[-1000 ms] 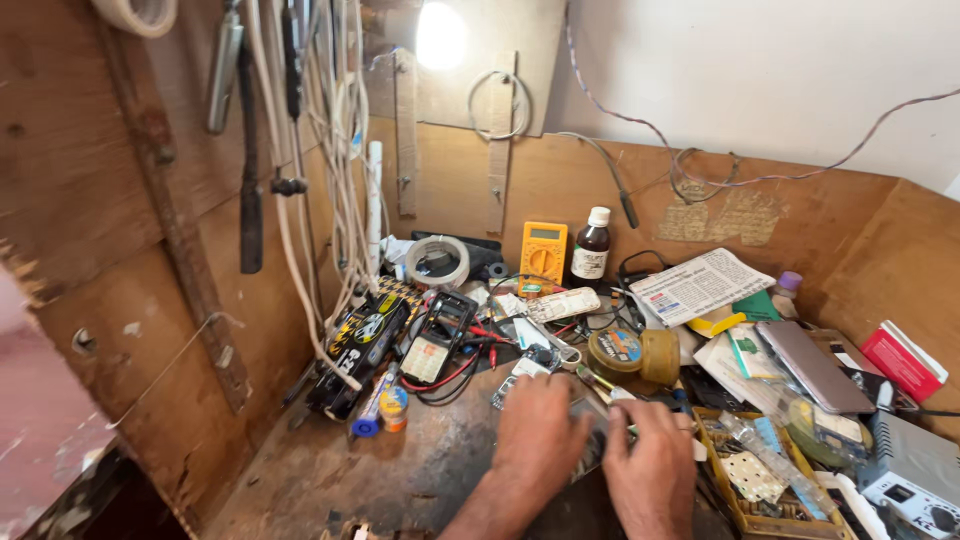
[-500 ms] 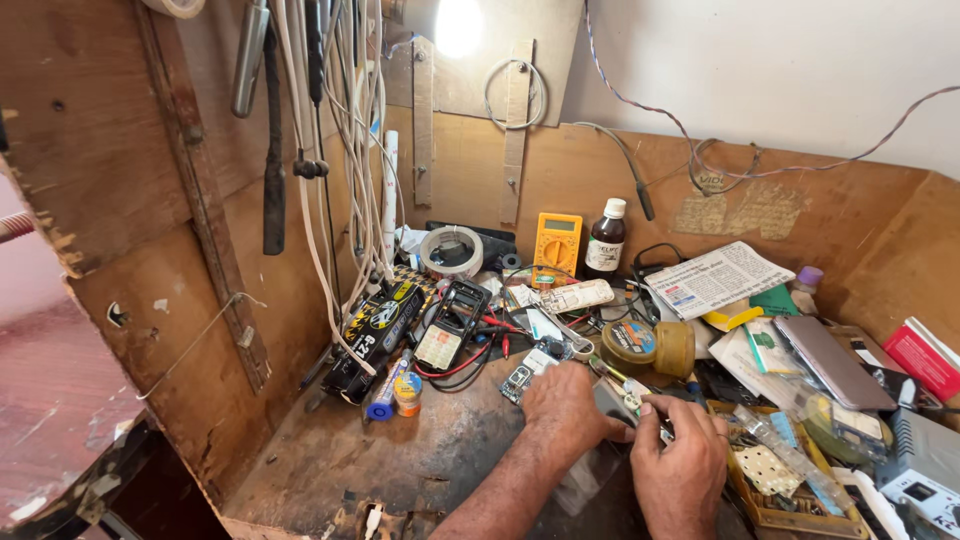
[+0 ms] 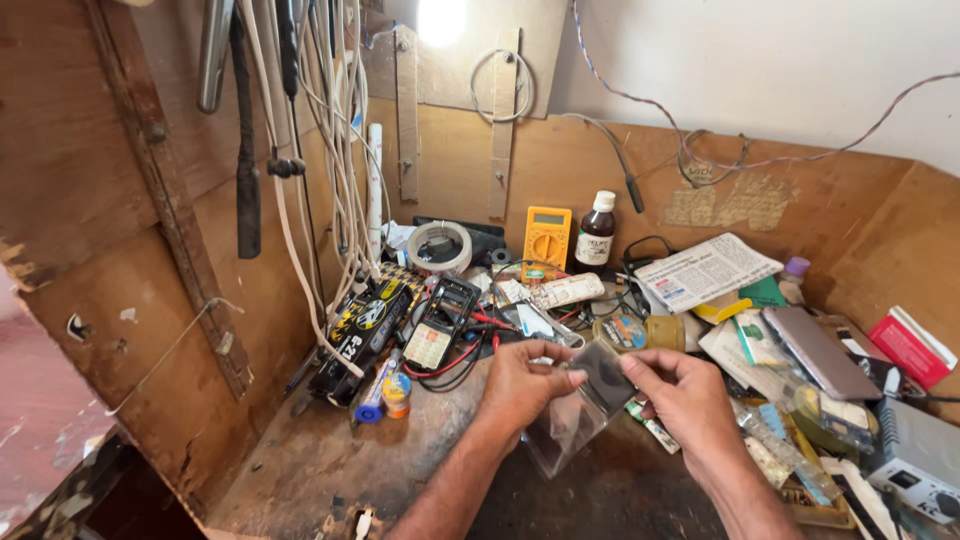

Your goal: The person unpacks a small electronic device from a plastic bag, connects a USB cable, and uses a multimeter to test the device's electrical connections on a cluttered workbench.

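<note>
While both hands meet above the middle of the cluttered wooden table (image 3: 300, 470), they hold up a small clear plastic pouch (image 3: 580, 415) with a dark, flat, roughly round piece showing through its upper part. The pouch is see-through, creased and shiny, its lower part empty and hanging loose. Its long axis runs at a slant: the upper end points up and toward the table's right edge, the lower end toward the near edge and slightly left. The left hand (image 3: 525, 385) has its grip pinched on the pouch's upper left edge, thumb and fingertips pressed together on the plastic. The right hand (image 3: 680, 390) has its grip clamped on the upper right corner, thumb on top. The pouch hangs in the air, clear of the surface. Behind the hands, toward the far edge, lie a yellow multimeter (image 3: 546, 243), a brown bottle (image 3: 598, 230), a roll of tape (image 3: 440, 246) and a folded newspaper (image 3: 705, 270). A black tester with red leads (image 3: 440, 322) lies at left.
</note>
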